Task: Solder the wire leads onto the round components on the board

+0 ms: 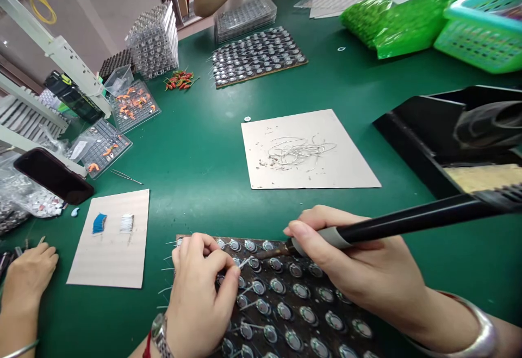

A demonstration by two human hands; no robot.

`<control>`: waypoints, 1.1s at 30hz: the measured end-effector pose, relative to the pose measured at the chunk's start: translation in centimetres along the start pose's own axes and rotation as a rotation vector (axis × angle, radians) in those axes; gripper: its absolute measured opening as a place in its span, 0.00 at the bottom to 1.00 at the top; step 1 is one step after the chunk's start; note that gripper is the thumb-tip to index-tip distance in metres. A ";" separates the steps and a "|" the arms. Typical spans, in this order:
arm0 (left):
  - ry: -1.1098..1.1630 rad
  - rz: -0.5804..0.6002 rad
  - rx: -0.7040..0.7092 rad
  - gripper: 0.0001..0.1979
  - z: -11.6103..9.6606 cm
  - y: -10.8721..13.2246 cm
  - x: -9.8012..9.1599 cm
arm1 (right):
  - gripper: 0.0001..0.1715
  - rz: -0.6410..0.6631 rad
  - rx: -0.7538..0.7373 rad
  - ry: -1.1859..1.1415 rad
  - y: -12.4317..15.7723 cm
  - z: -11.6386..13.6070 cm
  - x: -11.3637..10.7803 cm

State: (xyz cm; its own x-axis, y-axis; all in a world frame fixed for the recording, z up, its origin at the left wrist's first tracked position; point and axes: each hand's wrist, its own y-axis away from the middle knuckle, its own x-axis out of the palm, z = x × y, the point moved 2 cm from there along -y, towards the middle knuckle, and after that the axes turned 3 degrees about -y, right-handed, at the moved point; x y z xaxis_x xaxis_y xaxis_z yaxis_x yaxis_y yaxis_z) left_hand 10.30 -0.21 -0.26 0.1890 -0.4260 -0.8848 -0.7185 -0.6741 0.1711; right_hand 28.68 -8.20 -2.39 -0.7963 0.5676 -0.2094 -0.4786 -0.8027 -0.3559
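Note:
My right hand point(359, 265) grips a soldering iron point(399, 222) with a black handle and grey collar. Its dark tip reaches a round silver part near the top row of a dark board point(285, 293) set with rows of such parts. Just left of that tip, my left hand point(204, 293) pinches a short thin white wire point(245, 262) between thumb and finger. The wire's end lies at the same part; whether it is joined there I cannot tell. More thin wires stick out at the board's left edge, partly under my left hand.
Solder wire point(302, 151) lies coiled on a card point(346, 176). Blue and white wire bundles sit on another card point(110, 265). A black soldering-iron stand point(420, 146) is on the right, a phone point(53, 176) on the left. Another filled board point(259, 56) lies behind. Other people's hands show left and top.

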 end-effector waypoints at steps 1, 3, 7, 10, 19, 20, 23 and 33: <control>0.000 0.000 0.000 0.08 0.0 0.0 0.0 | 0.14 0.001 -0.001 -0.006 -0.1 0.0 0.0; -0.002 -0.001 -0.001 0.08 0.0 -0.1 0.0 | 0.15 0.003 -0.005 -0.016 -0.2 0.2 0.1; -0.012 -0.002 0.005 0.08 0.0 -0.2 0.0 | 0.15 0.011 0.001 -0.015 -0.5 0.3 0.1; -0.014 -0.005 0.006 0.08 -0.1 -0.2 0.0 | 0.15 0.012 -0.006 -0.007 -0.5 0.5 0.1; -0.017 -0.015 0.011 0.08 0.0 -0.1 0.1 | 0.16 0.021 0.016 0.005 -0.3 0.4 0.2; -0.017 -0.014 0.008 0.08 0.0 -0.1 0.1 | 0.16 0.023 0.016 0.002 -0.2 0.3 0.3; -0.018 -0.012 0.000 0.08 0.0 -0.1 0.1 | 0.15 0.021 -0.001 -0.011 -0.2 0.1 0.2; -0.019 -0.015 0.001 0.08 0.1 -0.1 0.1 | 0.14 -0.089 -0.056 0.031 -0.6 0.6 -0.7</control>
State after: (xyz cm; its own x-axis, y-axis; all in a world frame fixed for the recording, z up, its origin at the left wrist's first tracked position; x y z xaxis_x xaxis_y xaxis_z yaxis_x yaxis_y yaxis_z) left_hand 10.39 -0.13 -0.42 0.1867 -0.4041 -0.8955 -0.7161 -0.6800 0.1576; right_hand 29.31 -8.26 -1.44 -0.7391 0.6425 -0.2024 -0.5248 -0.7376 -0.4249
